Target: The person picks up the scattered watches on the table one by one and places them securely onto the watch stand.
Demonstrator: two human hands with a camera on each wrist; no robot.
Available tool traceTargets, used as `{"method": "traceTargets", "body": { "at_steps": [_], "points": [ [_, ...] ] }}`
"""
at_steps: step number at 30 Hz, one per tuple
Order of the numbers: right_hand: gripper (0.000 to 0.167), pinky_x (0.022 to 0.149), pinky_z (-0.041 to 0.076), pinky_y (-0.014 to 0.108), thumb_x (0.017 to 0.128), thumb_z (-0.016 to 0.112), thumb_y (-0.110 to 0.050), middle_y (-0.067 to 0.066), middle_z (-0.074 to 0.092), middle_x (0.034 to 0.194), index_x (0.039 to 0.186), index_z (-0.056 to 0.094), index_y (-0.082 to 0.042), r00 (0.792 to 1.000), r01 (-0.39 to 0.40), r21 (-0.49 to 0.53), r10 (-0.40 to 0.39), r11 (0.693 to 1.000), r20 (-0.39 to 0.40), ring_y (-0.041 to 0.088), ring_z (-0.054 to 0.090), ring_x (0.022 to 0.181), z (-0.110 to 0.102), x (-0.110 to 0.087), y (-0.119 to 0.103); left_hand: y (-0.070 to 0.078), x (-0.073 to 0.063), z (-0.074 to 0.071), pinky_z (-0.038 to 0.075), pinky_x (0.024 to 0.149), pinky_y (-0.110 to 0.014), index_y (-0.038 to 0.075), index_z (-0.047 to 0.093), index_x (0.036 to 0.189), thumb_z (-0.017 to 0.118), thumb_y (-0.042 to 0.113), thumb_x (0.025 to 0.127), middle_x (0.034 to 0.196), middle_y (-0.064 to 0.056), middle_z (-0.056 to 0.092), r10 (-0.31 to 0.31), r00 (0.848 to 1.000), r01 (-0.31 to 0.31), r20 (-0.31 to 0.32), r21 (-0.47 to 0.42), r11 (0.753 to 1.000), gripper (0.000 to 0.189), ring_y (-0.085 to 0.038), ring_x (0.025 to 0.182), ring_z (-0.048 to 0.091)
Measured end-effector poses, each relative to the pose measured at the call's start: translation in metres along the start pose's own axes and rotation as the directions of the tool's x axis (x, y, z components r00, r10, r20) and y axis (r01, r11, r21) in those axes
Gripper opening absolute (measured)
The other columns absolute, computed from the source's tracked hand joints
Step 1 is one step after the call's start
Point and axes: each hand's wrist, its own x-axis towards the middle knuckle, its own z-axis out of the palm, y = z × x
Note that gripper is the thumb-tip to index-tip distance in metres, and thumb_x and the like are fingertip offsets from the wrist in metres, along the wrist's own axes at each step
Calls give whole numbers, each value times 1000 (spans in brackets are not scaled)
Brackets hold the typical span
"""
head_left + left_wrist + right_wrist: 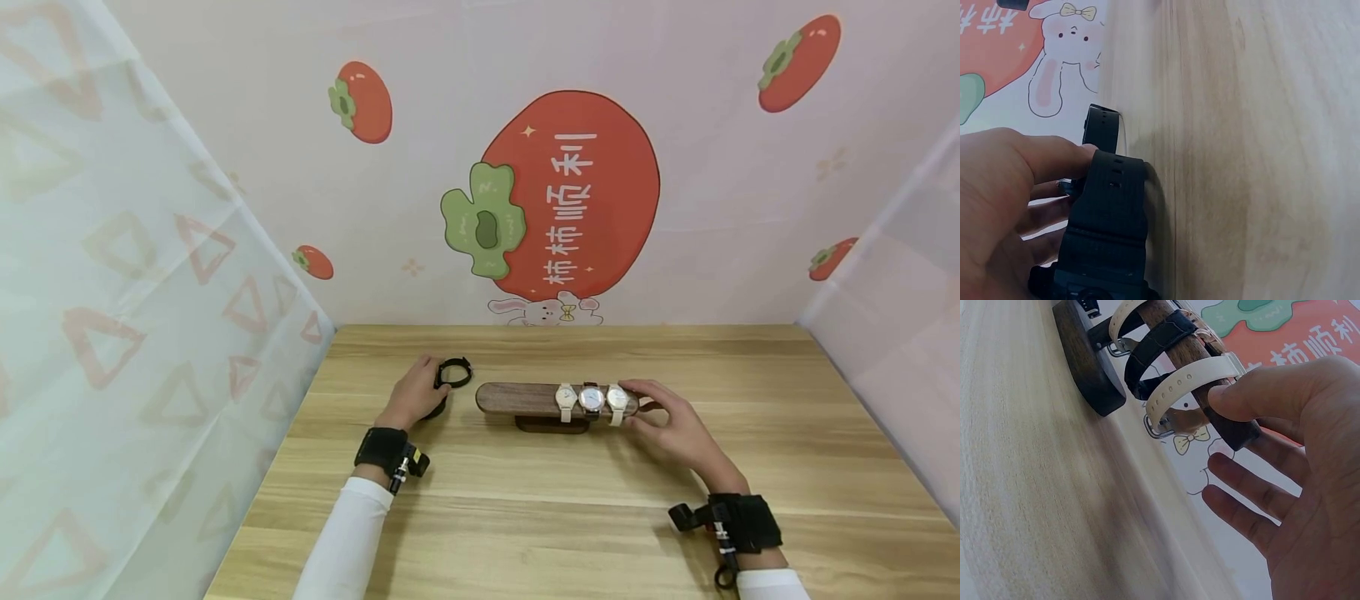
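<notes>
A dark wooden watch stand (517, 400) has a long rounded bar on a small base. Three watches sit side by side towards its right end: a cream-strapped watch (566, 400), a dark-strapped watch (591, 399) and another cream-strapped watch (617, 400). My right hand (671, 425) pinches the bar's right end (1235, 428) between thumb and forefinger, other fingers spread. At the left, my left hand (411, 393) holds a black watch (454, 372) by its looped strap, thumb on the near side. A second black watch (1104, 225) lies right beside that thumb, partly hidden in the head view.
The wooden table (525, 517) ends at a back wall printed with persimmons (592, 192) and a rabbit. Cloth side walls (150, 317) stand at left and right. Each wrist wears a black strap with a small camera (682, 517).
</notes>
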Motion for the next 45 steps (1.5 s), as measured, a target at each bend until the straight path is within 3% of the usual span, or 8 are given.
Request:
{"method": "traceTargets", "body": {
  "at_steps": [9, 21, 34, 40, 45],
  "points": [
    [58, 91, 65, 42, 89, 84, 0, 15, 67, 140, 144, 65, -8, 1000, -21, -8, 21, 1000, 6, -9, 56, 117, 0, 0, 2, 2, 4, 0, 51, 115, -56, -1, 47, 157, 72, 20, 103, 160, -24, 47, -31, 999, 31, 10, 18, 999, 63, -41, 145, 52],
    [59, 91, 65, 39, 89, 83, 1, 16, 67, 140, 144, 65, -8, 1000, -26, 8, 26, 1000, 7, -9, 56, 118, 0, -1, 1, 3, 5, 0, 55, 111, -56, 0, 54, 153, 74, 19, 101, 157, -25, 50, -5, 1000, 5, -3, 31, 1000, 58, -42, 141, 56],
    [59, 91, 65, 49, 89, 82, 3, 17, 67, 139, 145, 64, -6, 1000, -14, -9, 14, 1000, 13, -11, 53, 120, 1, 0, 1, 2, 6, -1, 57, 107, -53, 1, 58, 148, 78, 26, 99, 151, -22, 55, -17, 1000, 18, -16, 39, 999, 59, -38, 131, 62],
    [58, 91, 64, 48, 90, 83, 1, 16, 67, 139, 145, 64, -8, 1000, -24, -12, 24, 1000, 15, -9, 55, 120, 0, 1, 2, 3, 4, -4, 59, 98, -49, -2, 59, 145, 80, 23, 98, 141, -22, 56, -17, 999, 15, -32, -54, 998, 57, -33, 115, 65],
    [58, 91, 64, 49, 89, 83, 2, 17, 67, 139, 144, 64, -6, 1000, -21, -16, 21, 1000, 17, -8, 56, 119, 0, 1, 1, 5, 4, -6, 58, 103, -52, -3, 56, 148, 79, 18, 98, 150, -25, 48, -43, 998, 37, -36, -157, 987, 59, -40, 128, 62]
  ]
}}
